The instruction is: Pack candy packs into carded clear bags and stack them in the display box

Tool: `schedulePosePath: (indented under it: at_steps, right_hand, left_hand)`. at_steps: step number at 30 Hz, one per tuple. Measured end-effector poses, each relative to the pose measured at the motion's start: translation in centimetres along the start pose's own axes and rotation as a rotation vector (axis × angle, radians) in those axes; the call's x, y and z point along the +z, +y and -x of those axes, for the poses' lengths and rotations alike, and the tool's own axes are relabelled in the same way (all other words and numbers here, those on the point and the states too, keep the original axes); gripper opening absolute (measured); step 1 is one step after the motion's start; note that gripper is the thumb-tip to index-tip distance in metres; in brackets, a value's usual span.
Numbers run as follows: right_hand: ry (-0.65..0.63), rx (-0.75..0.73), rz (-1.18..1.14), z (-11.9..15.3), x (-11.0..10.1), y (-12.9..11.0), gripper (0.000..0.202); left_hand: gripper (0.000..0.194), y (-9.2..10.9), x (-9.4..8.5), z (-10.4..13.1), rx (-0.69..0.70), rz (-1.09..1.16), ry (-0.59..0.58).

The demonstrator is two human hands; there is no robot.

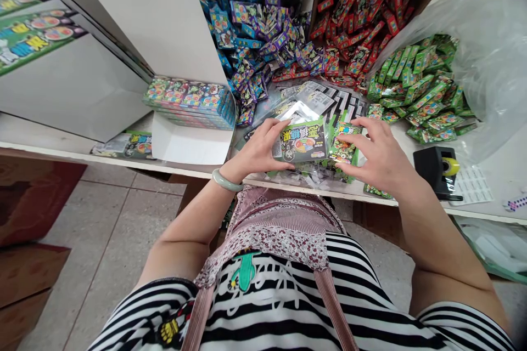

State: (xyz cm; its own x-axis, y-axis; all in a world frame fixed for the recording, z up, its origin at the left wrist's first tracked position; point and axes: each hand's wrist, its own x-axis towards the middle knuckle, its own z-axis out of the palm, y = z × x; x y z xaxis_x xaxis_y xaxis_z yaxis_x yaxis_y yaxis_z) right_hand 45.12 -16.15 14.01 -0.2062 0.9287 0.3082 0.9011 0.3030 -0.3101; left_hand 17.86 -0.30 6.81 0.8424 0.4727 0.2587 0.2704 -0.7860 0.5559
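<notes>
My left hand [263,148], with a pale bangle at the wrist, grips the left edge of a flat dark card packet [303,141] with a colourful round print, thumb below and fingers above. At the packet's right side, my right hand [370,148] holds a small green box [343,148] between thumb and fingers. Under and behind both hands lie clear plastic sleeves and printed black-and-white cards [317,100]. Left of my left hand, small multicoloured boxes [189,100] stand in stacked rows in an open white carton [191,140].
Piles of blue boxes [220,22], purple boxes [263,33] and red boxes [362,16] lie at the back. Green boxes [428,88] spill from a clear bag [489,60] on the right. A black tape dispenser [435,171] stands near the front edge.
</notes>
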Motion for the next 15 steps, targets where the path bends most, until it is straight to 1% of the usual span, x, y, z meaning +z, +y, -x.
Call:
schedulePosePath:
  at_steps: [2,7,10,11,13,14,15]
  right_hand:
    - [-0.022,-0.011,-0.014,0.0,0.0,0.1,0.036]
    - [-0.191,-0.108,-0.103,-0.5,0.0,0.9,0.04]
    - [-0.218,-0.103,-0.17,-1.0,0.5,1.3,0.051]
    - [-0.206,-0.085,-0.199,-1.1,0.8,1.4,0.058]
    - [-0.113,-0.017,-0.245,-1.2,1.4,1.4,0.068]
    - [-0.051,0.024,-0.26,-1.2,1.8,1.3,0.068]
    - [0.003,0.06,-0.272,-1.2,2.3,1.1,0.064]
  left_hand:
    - [0.111,-0.1,0.1,0.0,0.014,0.004,-0.013]
    - [0.109,0.0,0.5,0.0,0.084,0.012,-0.062]
    - [0.105,0.2,0.8,0.0,0.11,0.02,-0.072]
    - [0.104,0.2,0.9,0.1,0.108,0.023,-0.063]
    - [0.103,0.3,0.9,0.2,0.073,0.021,-0.018]
    - [0.103,0.3,0.9,0.2,0.047,0.017,0.009]
    - [0.103,0.3,0.9,0.3,0.022,0.012,0.033]
